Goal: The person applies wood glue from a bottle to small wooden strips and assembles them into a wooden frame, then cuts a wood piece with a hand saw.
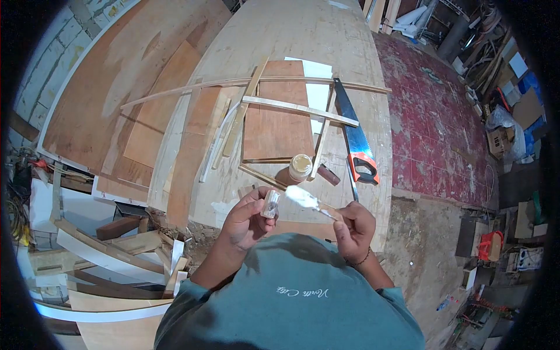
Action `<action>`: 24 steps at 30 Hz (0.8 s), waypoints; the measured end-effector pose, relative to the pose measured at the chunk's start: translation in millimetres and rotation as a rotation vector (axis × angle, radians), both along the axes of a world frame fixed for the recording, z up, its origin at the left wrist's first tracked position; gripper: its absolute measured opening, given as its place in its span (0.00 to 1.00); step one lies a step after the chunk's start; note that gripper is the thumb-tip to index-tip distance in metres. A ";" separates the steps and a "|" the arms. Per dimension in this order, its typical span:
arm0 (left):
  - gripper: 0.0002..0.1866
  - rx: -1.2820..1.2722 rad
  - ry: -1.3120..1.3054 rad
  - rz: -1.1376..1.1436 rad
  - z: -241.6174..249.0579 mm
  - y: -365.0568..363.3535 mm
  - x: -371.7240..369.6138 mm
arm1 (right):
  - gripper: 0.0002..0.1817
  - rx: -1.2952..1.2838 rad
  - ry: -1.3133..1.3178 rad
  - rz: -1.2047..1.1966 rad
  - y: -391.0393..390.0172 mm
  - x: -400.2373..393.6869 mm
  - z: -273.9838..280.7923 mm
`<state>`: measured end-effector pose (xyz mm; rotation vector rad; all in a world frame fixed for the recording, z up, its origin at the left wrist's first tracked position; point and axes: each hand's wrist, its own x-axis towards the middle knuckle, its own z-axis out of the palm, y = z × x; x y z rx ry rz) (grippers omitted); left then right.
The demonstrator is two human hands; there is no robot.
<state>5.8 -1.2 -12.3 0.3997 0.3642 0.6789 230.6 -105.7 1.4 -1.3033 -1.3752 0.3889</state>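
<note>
My left hand is closed around a small clear-and-white object, perhaps a little bottle, held upright near its fingertips. Pinched in my right hand is a brush, its head thickly coated in white and pointing left toward the small object. The two are close but apart. Just beyond the brush stands an open jar with cream-coloured contents. A small dark brown block lies to the jar's right.
On the wooden table lie a brown board, several thin wood strips, a white sheet and a handsaw with an orange-black handle. Large plywood sheets lie at left. Curved wood pieces are stacked at lower left.
</note>
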 end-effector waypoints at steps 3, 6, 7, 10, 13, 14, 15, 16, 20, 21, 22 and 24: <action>0.16 -0.084 -0.103 -0.035 3.3 -3.1 5.0 | 0.09 0.000 0.083 0.108 2.7 -6.2 3.5; 0.19 -0.084 -0.085 0.008 4.3 -9.7 7.3 | 0.10 0.040 -0.037 0.249 8.0 -12.1 2.4; 0.20 -0.078 -0.132 -0.012 -4.2 -9.9 7.8 | 0.09 0.032 -0.058 0.292 9.4 -13.7 2.5; 0.20 -0.120 -0.182 -0.079 -5.5 -9.6 9.1 | 0.08 0.024 -0.076 0.304 15.2 -19.5 6.4; 0.19 -0.084 -0.171 -0.086 -5.3 -10.9 9.2 | 0.07 0.016 -0.092 0.221 14.2 -19.6 5.4; 0.19 -0.074 -0.140 -0.095 -6.8 -10.6 8.0 | 0.07 0.015 -0.093 0.222 13.5 -19.8 5.6; 0.19 -0.063 -0.109 -0.103 -7.7 -10.6 7.5 | 0.07 -0.030 -0.064 0.164 12.6 -20.0 5.8; 0.19 -0.064 -0.110 -0.103 -6.9 -10.5 8.3 | 0.08 -0.073 -0.035 0.105 11.5 -20.1 5.9; 0.21 -0.072 -0.088 -0.120 -1.9 -10.8 8.3 | 0.08 0.025 -0.013 0.140 11.2 -20.4 1.3; 0.22 -0.073 -0.074 -0.120 -1.3 -10.9 7.7 | 0.08 0.025 -0.014 0.140 13.4 -20.2 1.8; 0.22 -0.073 -0.074 -0.120 0.0 -11.4 8.1 | 0.08 0.102 -0.068 0.218 16.8 -20.3 2.5; 0.21 -0.048 -0.123 -0.097 2.3 -12.0 9.8 | 0.08 0.179 -0.121 0.294 18.5 -21.7 1.4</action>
